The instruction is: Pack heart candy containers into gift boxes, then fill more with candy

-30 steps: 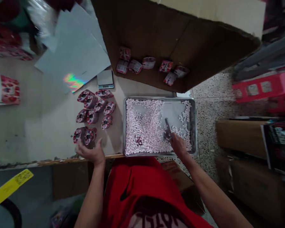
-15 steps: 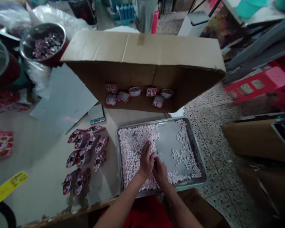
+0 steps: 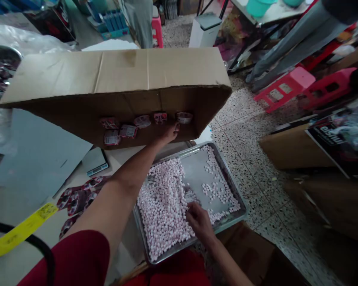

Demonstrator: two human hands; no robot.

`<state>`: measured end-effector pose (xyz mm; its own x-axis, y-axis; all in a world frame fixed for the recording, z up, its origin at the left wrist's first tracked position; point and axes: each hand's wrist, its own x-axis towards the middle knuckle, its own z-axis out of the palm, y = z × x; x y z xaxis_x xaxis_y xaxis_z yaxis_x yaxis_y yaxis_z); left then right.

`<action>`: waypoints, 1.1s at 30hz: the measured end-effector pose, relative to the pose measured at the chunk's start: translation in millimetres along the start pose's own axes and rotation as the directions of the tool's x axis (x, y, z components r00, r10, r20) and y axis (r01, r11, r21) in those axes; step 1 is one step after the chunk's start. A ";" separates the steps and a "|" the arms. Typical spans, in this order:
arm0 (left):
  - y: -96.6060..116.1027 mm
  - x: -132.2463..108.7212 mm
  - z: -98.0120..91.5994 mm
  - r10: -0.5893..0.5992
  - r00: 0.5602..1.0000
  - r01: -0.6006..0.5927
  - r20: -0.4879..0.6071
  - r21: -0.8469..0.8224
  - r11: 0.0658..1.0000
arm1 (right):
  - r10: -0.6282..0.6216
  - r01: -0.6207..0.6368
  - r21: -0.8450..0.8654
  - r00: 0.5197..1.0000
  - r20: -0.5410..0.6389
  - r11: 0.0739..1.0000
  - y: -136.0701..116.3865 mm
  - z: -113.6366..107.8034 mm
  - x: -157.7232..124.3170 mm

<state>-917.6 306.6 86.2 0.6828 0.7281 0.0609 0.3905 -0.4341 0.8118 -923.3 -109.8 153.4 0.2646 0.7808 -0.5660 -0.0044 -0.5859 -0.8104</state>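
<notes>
1. Head view: the left hand (image 3: 170,133) reaches into the open cardboard box (image 3: 119,75), fingers extended at the filled packets (image 3: 143,121) lying there; whether it holds one is hard to tell.
2. Right hand (image 3: 198,220) rests in the metal tray (image 3: 235,198) among the pink pellets (image 3: 164,202), fingers curled narrow; what they pinch is hidden.
3. Risk, as I judge it: the outstretched forearm crosses the tray and could sweep pellets over its rim.
4. Tray overhangs the worktop (image 3: 6,206) edge; a nudge might tip it.
5. Empty pouches (image 3: 77,198) are partly hidden by the arm.
</notes>
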 end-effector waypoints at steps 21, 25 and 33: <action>57.6 -304.9 -22.7 -0.232 0.914 0.187 -0.333 -0.161 0.969 | 0.092 -0.074 -0.060 0.906 0.413 0.995 -95.1 -33.3 11.3; 53.1 -306.9 -17.7 -0.053 0.963 0.037 -0.263 -0.067 0.997 | 0.192 -0.191 -0.042 0.898 0.395 0.981 -104.5 -25.2 23.0; 35.7 -316.0 7.9 0.019 0.971 -0.036 -0.239 -0.064 0.997 | 0.368 -0.367 -0.068 0.871 0.326 0.928 -130.7 -9.1 33.8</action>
<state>-1114.5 56.8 91.3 0.5225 0.8254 0.2139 0.3260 -0.4251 0.8444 -905.0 -8.8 241.5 -0.0858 0.5351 -0.8404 -0.0356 -0.8447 -0.5341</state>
